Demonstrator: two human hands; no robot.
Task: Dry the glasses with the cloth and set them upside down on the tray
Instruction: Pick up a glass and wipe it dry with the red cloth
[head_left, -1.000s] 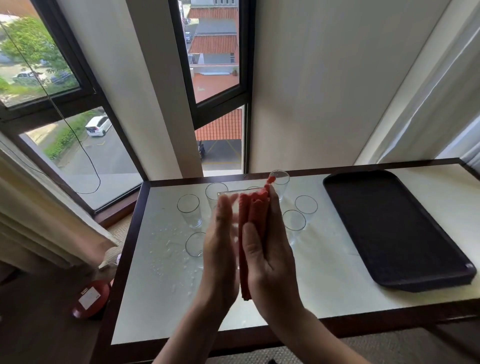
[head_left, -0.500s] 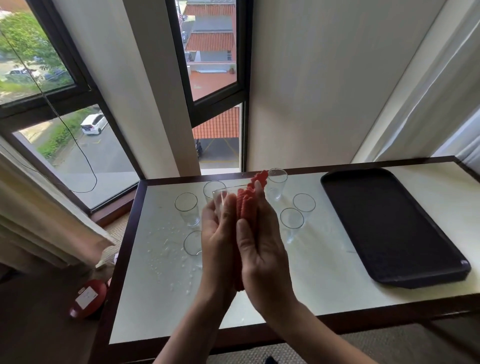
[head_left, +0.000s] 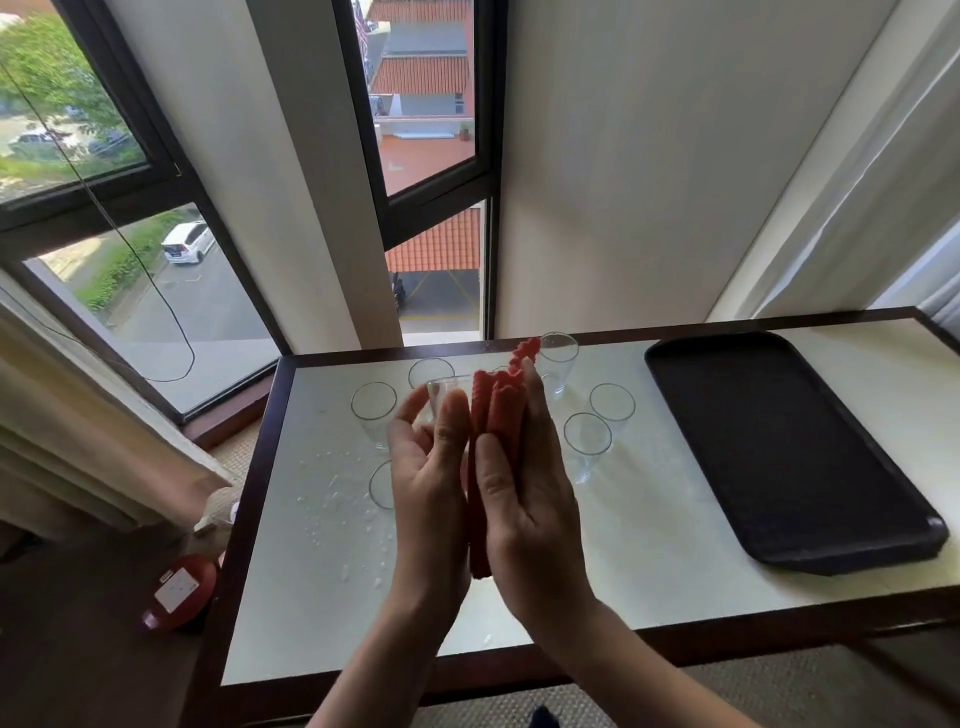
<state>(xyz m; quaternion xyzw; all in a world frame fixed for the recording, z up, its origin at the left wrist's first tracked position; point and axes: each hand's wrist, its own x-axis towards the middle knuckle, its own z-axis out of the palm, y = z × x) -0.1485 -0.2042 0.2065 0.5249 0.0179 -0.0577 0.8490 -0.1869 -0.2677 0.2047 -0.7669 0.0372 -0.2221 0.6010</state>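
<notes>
Glasses (head_left: 374, 413) stand upright toward the desk's (head_left: 649, 519) back-left corner beside water droplets (head_left: 332, 499), apparently undried. One glass (head_left: 439, 395) is raised above the desk's middle. The left hand (head_left: 423, 483) curls round it, seemingly to steady it, while the right hand (head_left: 524, 514), thumb clamping the folded red cloth (head_left: 498, 415), presses it against the glass. The dark tray (head_left: 779, 447) at the right edge holds none yet.

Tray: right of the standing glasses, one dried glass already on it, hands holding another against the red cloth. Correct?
No: in the head view the tray is bare. It lies right of the standing glasses, and left hand and right hand hold a glass against the red cloth.
</notes>
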